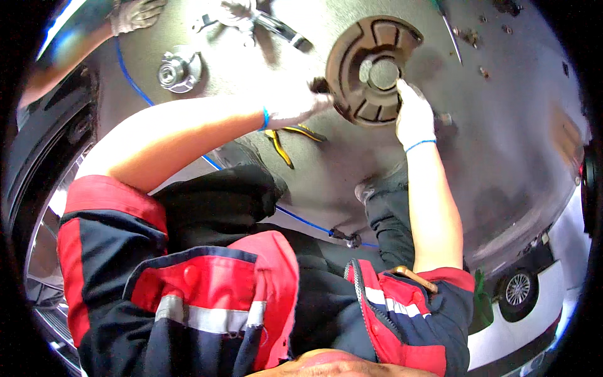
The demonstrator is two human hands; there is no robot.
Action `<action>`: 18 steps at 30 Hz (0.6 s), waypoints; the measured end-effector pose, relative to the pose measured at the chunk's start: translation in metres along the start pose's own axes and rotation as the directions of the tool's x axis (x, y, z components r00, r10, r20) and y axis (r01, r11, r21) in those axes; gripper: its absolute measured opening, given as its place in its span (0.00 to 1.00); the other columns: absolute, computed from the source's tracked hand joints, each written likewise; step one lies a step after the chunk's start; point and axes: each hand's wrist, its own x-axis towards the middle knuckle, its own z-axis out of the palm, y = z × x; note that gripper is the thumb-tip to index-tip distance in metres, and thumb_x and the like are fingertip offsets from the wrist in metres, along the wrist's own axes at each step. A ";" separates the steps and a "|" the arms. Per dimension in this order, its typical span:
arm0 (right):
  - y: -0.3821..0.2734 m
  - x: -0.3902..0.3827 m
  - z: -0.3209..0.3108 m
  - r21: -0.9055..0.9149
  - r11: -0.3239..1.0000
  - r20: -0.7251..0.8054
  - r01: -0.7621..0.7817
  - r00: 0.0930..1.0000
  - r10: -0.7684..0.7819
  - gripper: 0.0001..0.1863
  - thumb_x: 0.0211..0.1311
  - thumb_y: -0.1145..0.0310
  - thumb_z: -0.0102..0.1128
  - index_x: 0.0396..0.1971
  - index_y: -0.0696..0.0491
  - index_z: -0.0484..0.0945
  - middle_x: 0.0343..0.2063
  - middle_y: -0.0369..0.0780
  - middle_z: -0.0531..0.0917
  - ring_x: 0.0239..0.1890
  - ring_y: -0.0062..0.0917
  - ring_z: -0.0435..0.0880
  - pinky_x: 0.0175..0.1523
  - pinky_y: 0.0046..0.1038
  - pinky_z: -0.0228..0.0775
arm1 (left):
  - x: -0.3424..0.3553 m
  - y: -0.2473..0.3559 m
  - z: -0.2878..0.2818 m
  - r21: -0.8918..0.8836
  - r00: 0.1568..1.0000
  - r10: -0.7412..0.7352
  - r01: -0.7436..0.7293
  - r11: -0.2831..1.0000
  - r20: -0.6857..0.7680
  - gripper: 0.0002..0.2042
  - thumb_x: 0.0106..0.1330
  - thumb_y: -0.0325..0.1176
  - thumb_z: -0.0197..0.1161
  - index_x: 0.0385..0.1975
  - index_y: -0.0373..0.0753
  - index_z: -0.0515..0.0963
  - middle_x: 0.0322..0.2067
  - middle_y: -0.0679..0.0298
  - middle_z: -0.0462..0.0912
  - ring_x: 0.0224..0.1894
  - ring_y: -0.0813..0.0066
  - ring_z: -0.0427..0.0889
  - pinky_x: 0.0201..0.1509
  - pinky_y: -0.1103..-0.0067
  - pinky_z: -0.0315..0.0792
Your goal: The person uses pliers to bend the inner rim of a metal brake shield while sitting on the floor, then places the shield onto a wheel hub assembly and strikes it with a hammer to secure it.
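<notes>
A brown metal brake dust shield [344, 66], round with a cut-out in its rim and a hole in its middle, is held over the floor in front of me. My left hand [295, 108], in a pale glove with a blue cuff, closes on its lower left edge. My right hand [414, 118], gloved the same way, grips its right side, the thumb by the centre hole. Pliers with yellow and black handles [281, 149] lie just below my left hand. Left of the shield, a silver wheel hub [179, 71] rests on the floor.
Another person's gloved hand [139, 15] is at the upper left. Shiny metal parts [235, 14] lie at the top. A screwdriver [451, 34] and loose bolts [483, 73] lie to the right. A blue hose [306, 217] crosses the floor. A white car's wheel [519, 288] stands lower right.
</notes>
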 end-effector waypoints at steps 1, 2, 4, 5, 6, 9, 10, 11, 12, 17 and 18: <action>0.000 0.002 -0.001 -0.005 0.999 0.023 0.033 0.999 -0.033 0.17 0.73 0.72 0.52 0.56 0.60 0.80 0.53 0.50 0.84 0.58 0.36 0.81 0.66 0.32 0.69 | -0.014 0.006 -0.015 0.084 0.999 -0.016 0.012 0.996 0.044 0.23 0.70 0.51 0.56 0.55 0.41 0.81 0.45 0.49 0.87 0.47 0.56 0.86 0.54 0.65 0.76; -0.015 0.003 0.007 0.041 0.998 -0.025 -0.046 0.999 0.047 0.17 0.73 0.68 0.55 0.55 0.61 0.81 0.52 0.49 0.84 0.55 0.35 0.81 0.64 0.32 0.70 | -0.026 0.007 -0.026 0.162 0.995 -0.040 0.025 0.986 0.088 0.23 0.70 0.51 0.55 0.53 0.41 0.82 0.43 0.50 0.87 0.45 0.57 0.86 0.53 0.65 0.76; -0.040 0.004 0.018 0.088 0.990 -0.070 -0.107 0.991 0.114 0.18 0.72 0.64 0.58 0.53 0.62 0.81 0.50 0.49 0.85 0.53 0.33 0.82 0.61 0.32 0.71 | -0.041 -0.003 -0.054 0.272 0.965 -0.077 0.005 0.962 0.253 0.19 0.72 0.50 0.58 0.51 0.42 0.81 0.39 0.53 0.86 0.41 0.58 0.85 0.50 0.65 0.76; -0.051 0.004 0.024 0.005 0.997 -0.048 -0.083 0.995 0.083 0.18 0.72 0.62 0.59 0.52 0.61 0.81 0.48 0.46 0.85 0.50 0.30 0.80 0.59 0.31 0.71 | -0.055 -0.015 -0.064 0.261 0.973 -0.088 0.030 0.965 0.213 0.19 0.72 0.50 0.58 0.50 0.42 0.81 0.40 0.53 0.86 0.41 0.58 0.85 0.49 0.65 0.76; -0.062 0.006 0.030 -0.079 0.995 -0.026 -0.055 0.998 0.053 0.18 0.72 0.60 0.60 0.50 0.60 0.82 0.45 0.43 0.86 0.47 0.26 0.79 0.57 0.30 0.70 | -0.068 -0.030 -0.073 0.249 0.980 -0.098 0.052 0.967 0.175 0.19 0.72 0.50 0.58 0.50 0.41 0.80 0.40 0.53 0.86 0.42 0.57 0.84 0.49 0.65 0.76; -0.072 0.010 0.043 -0.119 0.992 -0.084 -0.041 0.996 0.031 0.18 0.73 0.59 0.60 0.49 0.60 0.82 0.43 0.42 0.86 0.45 0.26 0.79 0.54 0.31 0.71 | -0.082 -0.096 -0.079 0.248 0.998 -0.044 0.055 0.967 -0.053 0.20 0.72 0.49 0.57 0.50 0.39 0.80 0.41 0.53 0.86 0.42 0.58 0.84 0.50 0.66 0.77; -0.078 0.011 0.048 -0.146 0.988 -0.126 -0.059 0.991 0.040 0.18 0.73 0.59 0.60 0.49 0.60 0.82 0.43 0.42 0.86 0.45 0.26 0.79 0.54 0.30 0.70 | -0.084 -0.106 -0.078 0.240 0.997 -0.034 0.050 0.969 -0.068 0.20 0.72 0.49 0.57 0.50 0.39 0.80 0.41 0.53 0.86 0.42 0.58 0.84 0.50 0.66 0.77; -0.088 0.007 0.054 -0.113 0.990 -0.123 -0.084 0.990 0.070 0.18 0.72 0.60 0.60 0.49 0.60 0.82 0.44 0.41 0.86 0.45 0.26 0.79 0.55 0.30 0.70 | -0.086 -0.116 -0.078 0.088 0.988 -0.095 0.106 0.990 -0.120 0.20 0.72 0.48 0.57 0.51 0.38 0.80 0.41 0.53 0.86 0.42 0.58 0.85 0.50 0.67 0.77; -0.092 0.009 0.058 -0.126 0.990 -0.124 -0.069 0.991 0.053 0.18 0.72 0.60 0.60 0.49 0.60 0.82 0.44 0.41 0.86 0.45 0.26 0.79 0.55 0.30 0.70 | -0.085 -0.126 -0.076 -0.070 0.974 -0.160 0.151 0.986 -0.160 0.20 0.73 0.47 0.58 0.51 0.37 0.80 0.41 0.53 0.86 0.42 0.59 0.85 0.51 0.68 0.77; -0.093 0.019 0.065 -0.058 0.997 -0.198 -0.056 0.979 0.044 0.22 0.71 0.61 0.62 0.56 0.62 0.79 0.52 0.45 0.85 0.54 0.30 0.81 0.63 0.31 0.68 | -0.046 -0.174 -0.069 0.183 0.595 0.142 0.009 0.983 -0.791 0.19 0.72 0.45 0.58 0.53 0.39 0.81 0.45 0.50 0.85 0.48 0.56 0.84 0.54 0.66 0.76; -0.086 0.021 0.061 -0.021 0.997 -0.245 -0.074 0.967 0.067 0.23 0.71 0.62 0.62 0.58 0.62 0.78 0.55 0.46 0.84 0.56 0.31 0.80 0.64 0.31 0.67 | -0.049 -0.143 -0.092 0.061 0.674 -0.069 0.167 0.984 -0.736 0.20 0.70 0.45 0.58 0.55 0.39 0.80 0.49 0.48 0.84 0.48 0.48 0.84 0.58 0.64 0.76</action>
